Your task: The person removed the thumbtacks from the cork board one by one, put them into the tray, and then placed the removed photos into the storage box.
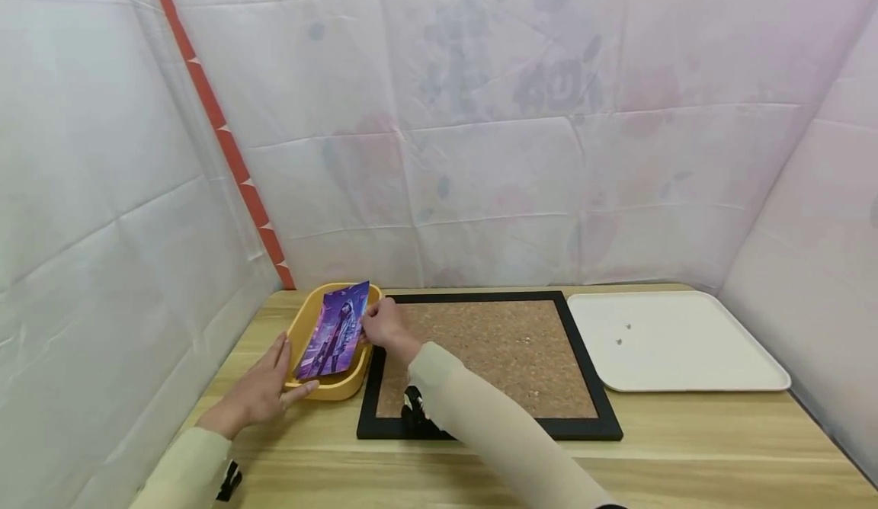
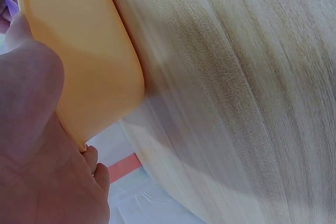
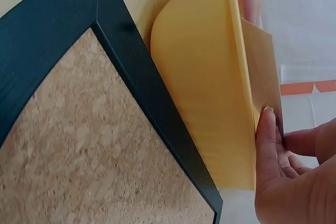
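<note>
A yellow plastic bin point(image 1: 332, 391) stands at the left of the table. Tilted in its opening is a purple-blue picture card point(image 1: 336, 331) with a hooded figure printed on it. My right hand point(image 1: 387, 324) pinches the card's right edge between thumb and fingers; the right wrist view shows the card's plain back point(image 3: 261, 61) above the rim. At the bin's near left corner, my left hand point(image 1: 257, 387) rests on the rim with its fingers extended and thumb spread along the front. Much of the left fingers is hidden in the left wrist view.
A cork board point(image 1: 490, 356) in a black frame lies beside the bin, with small clear pins point(image 1: 523, 340) on it. To its right sits a white tray point(image 1: 693, 349) holding a few tiny pieces point(image 1: 620, 341). Pale sheets wall the table at the back and sides.
</note>
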`<state>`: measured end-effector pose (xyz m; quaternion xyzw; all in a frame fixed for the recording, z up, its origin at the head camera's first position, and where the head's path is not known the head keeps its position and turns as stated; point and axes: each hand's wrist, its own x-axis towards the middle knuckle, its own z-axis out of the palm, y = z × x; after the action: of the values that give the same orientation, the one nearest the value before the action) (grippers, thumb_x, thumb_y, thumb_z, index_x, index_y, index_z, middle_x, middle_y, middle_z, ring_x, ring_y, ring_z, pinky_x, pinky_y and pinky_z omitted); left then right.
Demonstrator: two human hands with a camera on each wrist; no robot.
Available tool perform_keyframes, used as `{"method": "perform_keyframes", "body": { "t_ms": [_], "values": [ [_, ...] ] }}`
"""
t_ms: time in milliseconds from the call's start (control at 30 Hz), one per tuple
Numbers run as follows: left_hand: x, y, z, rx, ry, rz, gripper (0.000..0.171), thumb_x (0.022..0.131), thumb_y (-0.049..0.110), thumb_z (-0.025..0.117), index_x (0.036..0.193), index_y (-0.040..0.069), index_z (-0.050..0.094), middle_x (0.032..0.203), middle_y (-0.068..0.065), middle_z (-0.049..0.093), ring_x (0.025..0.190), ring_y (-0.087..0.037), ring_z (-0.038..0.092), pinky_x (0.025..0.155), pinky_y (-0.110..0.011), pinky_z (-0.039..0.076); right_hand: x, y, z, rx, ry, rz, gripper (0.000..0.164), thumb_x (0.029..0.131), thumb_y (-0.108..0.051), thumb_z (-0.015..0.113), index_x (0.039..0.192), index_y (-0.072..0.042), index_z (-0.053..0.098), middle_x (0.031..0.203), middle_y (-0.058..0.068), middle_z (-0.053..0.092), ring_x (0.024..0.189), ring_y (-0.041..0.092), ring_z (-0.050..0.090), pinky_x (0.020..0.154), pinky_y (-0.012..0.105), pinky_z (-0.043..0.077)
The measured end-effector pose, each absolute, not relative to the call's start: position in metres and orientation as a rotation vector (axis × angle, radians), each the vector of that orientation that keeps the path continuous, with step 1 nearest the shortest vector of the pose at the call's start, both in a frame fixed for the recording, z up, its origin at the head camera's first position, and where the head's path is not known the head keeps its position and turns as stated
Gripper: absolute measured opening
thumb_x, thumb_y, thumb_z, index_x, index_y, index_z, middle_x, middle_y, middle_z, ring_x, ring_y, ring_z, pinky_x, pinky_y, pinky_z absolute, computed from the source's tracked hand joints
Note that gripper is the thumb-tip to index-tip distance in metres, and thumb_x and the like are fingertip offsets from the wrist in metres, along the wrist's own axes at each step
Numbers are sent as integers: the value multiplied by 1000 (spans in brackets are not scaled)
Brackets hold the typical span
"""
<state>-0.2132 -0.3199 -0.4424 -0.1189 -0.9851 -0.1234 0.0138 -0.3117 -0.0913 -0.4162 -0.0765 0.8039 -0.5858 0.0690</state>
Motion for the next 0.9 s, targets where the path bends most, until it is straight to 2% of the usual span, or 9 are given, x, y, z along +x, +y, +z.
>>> {"method": "perform_keyframes", "body": {
  "t_ms": [133, 267, 400, 500, 567, 733, 900],
  "values": [
    [-212, -320, -442, -369, -3051, -364, 108, 97, 61, 60, 152, -22, 17, 159, -43, 10, 142, -62, 24, 114, -66, 29, -310, -98, -418, -230, 2421, -1783, 24, 99, 0, 61, 77, 3, 69, 68, 5, 64, 55, 14, 67, 58, 29, 60],
    [-210, -319, -443, -377, -3041, -348, 108, 97, 60, 60, 151, -22, 17, 159, -43, 10, 141, -62, 25, 114, -66, 30, -307, -102, -420, -264, 2510, -1697, 27, 99, -2, 63, 73, 1, 69, 67, 4, 64, 56, 14, 68, 50, 23, 55],
    [-207, -318, -446, -369, -3047, -361, 107, 97, 60, 60, 151, -23, 17, 159, -43, 10, 142, -62, 24, 114, -66, 29, -306, -102, -426, -331, 2612, -1586, 44, 100, -4, 63, 57, -7, 54, 57, -1, 58, 51, 11, 62, 43, 21, 46],
    [-208, -320, -447, -366, -3042, -369, 107, 97, 59, 60, 151, -23, 17, 159, -43, 10, 142, -62, 24, 114, -66, 30, -306, -103, -428, -371, 2674, -1518, 51, 99, -3, 62, 52, -13, 44, 51, -3, 52, 46, 9, 53, 40, 21, 38],
    [-209, -321, -447, -372, -3033, -365, 107, 97, 58, 61, 151, -23, 18, 159, -44, 11, 142, -62, 24, 114, -66, 30, -306, -103, -428, -369, 2705, -1480, 51, 98, -3, 61, 52, -13, 43, 50, -3, 50, 45, 9, 48, 39, 22, 35],
    [-212, -320, -445, -359, -3042, -352, 108, 97, 61, 59, 152, -22, 17, 160, -42, 9, 143, -61, 23, 115, -66, 29, -308, -102, -428, -389, 2726, -1440, 45, 97, -3, 63, 55, -12, 51, 53, -3, 54, 46, 9, 49, 40, 22, 36],
    [-213, -318, -445, -352, -3062, -364, 111, 96, 63, 59, 153, -21, 14, 160, -43, 8, 143, -61, 23, 114, -67, 29, -307, -97, -426, -445, 2689, -1382, 31, 98, -4, 63, 67, -7, 66, 60, -1, 57, 50, 10, 51, 43, 22, 40]
  ]
}}
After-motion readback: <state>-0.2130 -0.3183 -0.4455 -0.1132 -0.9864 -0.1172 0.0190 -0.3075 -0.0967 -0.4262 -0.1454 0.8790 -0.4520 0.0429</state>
